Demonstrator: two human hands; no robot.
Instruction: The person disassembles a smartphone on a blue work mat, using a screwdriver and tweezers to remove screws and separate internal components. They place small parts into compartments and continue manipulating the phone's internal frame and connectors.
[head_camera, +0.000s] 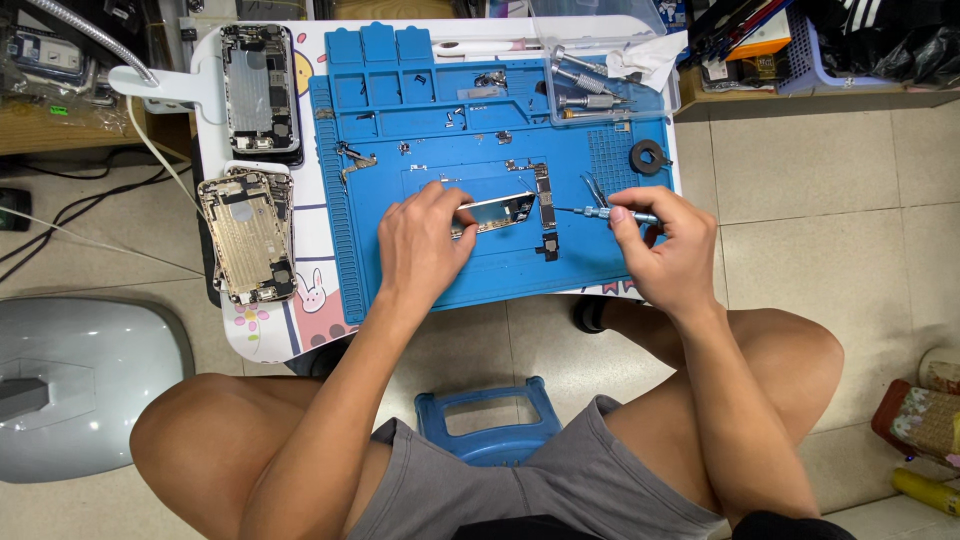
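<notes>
On blue mat (420, 280) (tiled floor below): left hand (420, 245) pinches phone frame (497, 212), right hand (665, 245) grips screwdriver (600, 213).

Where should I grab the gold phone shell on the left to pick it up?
Grip the gold shell across its two long edges, coming from above. It lies flat with its open inside facing up, so the thin side rails are the only safe hold clear of the parts inside.
</notes>
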